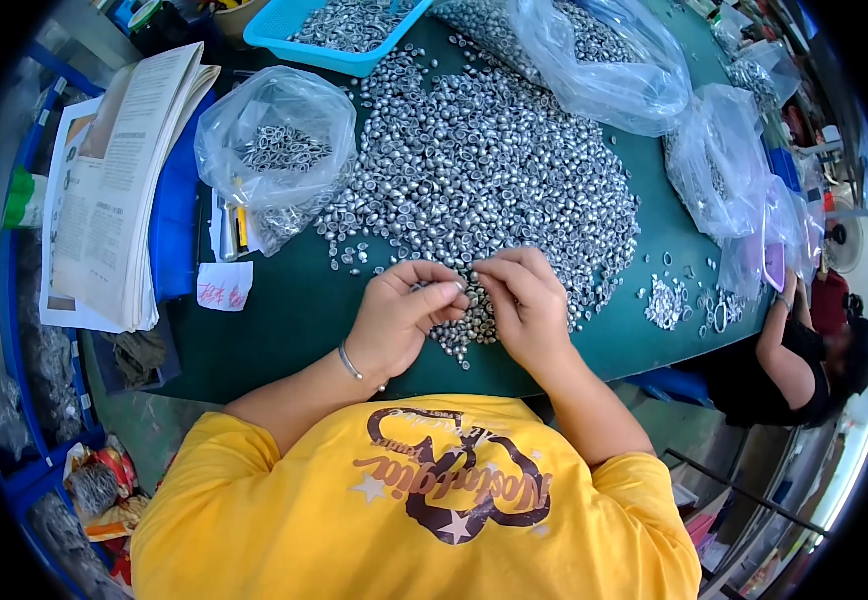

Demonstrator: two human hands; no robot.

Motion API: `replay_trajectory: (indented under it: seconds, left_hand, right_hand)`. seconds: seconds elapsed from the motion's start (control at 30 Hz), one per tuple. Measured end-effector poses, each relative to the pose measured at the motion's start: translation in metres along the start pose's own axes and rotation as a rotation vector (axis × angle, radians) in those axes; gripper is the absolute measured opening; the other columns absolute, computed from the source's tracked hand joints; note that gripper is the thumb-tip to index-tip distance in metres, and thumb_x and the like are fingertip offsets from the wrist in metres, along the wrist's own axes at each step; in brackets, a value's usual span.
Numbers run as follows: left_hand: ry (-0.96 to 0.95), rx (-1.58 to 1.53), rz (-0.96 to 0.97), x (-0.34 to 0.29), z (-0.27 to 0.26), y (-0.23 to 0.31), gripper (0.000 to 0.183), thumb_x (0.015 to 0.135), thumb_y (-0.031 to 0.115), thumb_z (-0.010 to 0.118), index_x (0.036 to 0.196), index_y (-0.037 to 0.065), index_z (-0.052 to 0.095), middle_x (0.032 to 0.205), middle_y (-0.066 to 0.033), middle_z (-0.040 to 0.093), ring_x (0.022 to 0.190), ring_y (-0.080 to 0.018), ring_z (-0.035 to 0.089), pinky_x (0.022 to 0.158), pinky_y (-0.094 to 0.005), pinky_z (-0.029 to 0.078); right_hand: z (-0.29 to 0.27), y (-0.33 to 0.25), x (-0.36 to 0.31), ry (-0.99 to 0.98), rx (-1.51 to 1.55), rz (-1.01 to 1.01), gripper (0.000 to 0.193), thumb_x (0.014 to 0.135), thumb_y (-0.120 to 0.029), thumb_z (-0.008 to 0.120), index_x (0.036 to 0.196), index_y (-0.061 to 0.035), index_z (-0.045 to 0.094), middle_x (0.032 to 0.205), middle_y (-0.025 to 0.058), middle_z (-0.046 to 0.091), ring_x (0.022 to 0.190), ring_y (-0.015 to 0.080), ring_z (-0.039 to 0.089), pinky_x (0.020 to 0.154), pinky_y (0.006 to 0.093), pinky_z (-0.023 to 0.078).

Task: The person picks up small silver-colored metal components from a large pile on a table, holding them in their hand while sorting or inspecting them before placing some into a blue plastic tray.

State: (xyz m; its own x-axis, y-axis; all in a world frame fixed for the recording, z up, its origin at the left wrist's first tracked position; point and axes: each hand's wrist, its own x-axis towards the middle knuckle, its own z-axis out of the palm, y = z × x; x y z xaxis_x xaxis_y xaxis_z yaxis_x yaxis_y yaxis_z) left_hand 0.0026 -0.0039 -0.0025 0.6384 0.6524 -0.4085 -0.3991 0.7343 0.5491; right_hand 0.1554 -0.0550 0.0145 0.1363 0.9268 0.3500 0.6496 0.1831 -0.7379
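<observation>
A wide heap of small silver metal pieces (484,170), rounded and cup-like, covers the middle of the green table. At its near edge my left hand (399,310) is closed, thumb and forefinger pinching a small silver metal piece that is mostly hidden by the fingertips. My right hand (529,305) is close beside it, its fingers pinched together at the left hand's fingertips. Whatever the right fingers hold is too small to make out. Several loose pieces lie below and between both hands.
A clear bag (279,140) of metal parts stands left of the heap, a blue basket (354,60) behind it. Larger bags (604,70) lie at the back right. Ring-shaped parts (666,305) are scattered right. Newspapers (119,180) stand left. A co-worker (804,360) sits at the right.
</observation>
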Motion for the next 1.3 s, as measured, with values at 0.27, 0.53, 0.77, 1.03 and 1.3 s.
replay_trajectory:
  seconds: [0.27,0.53,0.77,1.03,1.3]
  left_hand:
    - [0.070,-0.104,0.198,0.003,-0.002,0.011,0.011,0.083,0.009,0.048,0.087,0.000,0.055,0.081,-0.0064,0.057,0.069,-0.0106,0.055,0.060,-0.0205,0.046]
    - [0.093,0.040,0.127,0.001,0.000,0.003,0.010,0.082,0.007,0.055,0.091,0.002,0.054,0.083,-0.0062,0.059,0.069,-0.0106,0.057,0.058,-0.0201,0.048]
    - [0.074,-0.050,0.150,0.001,-0.004,0.005,0.011,0.082,0.005,0.054,0.092,0.000,0.054,0.083,-0.0071,0.059,0.069,-0.0123,0.058,0.061,-0.0220,0.049]
    - [0.110,-0.123,0.221,0.007,-0.011,0.016,0.013,0.083,0.002,0.049,0.096,0.001,0.054,0.088,-0.0079,0.057,0.077,-0.0119,0.055,0.067,-0.0214,0.047]
    - [0.074,-0.168,0.103,0.005,-0.010,0.013,0.014,0.084,0.002,0.048,0.097,0.001,0.054,0.088,-0.0075,0.058,0.075,-0.0115,0.056,0.067,-0.0209,0.048]
  right_hand:
    - [0.013,0.013,0.018,-0.096,-0.373,-0.097,0.013,0.060,0.004,0.058,0.072,-0.0017,0.058,0.075,0.0098,0.052,0.072,0.0268,0.050,0.064,0.0353,0.042]
    - [0.007,-0.003,0.017,-0.045,-0.046,0.021,0.009,0.070,0.004,0.058,0.077,0.0003,0.054,0.079,0.0132,0.056,0.073,0.0298,0.055,0.064,0.0345,0.045]
    - [0.009,-0.012,0.007,0.077,0.131,0.008,0.013,0.072,0.003,0.061,0.082,-0.0012,0.054,0.078,0.0104,0.060,0.065,0.0221,0.059,0.057,0.0278,0.048]
    - [0.022,0.002,0.021,-0.121,-0.273,-0.126,0.011,0.066,0.000,0.063,0.077,-0.0015,0.058,0.078,0.0098,0.054,0.072,0.0275,0.052,0.061,0.0339,0.044]
    - [0.014,0.001,0.008,-0.074,0.447,0.470,0.011,0.077,0.000,0.057,0.088,0.0000,0.058,0.078,0.0053,0.058,0.066,0.0123,0.055,0.059,0.0231,0.045]
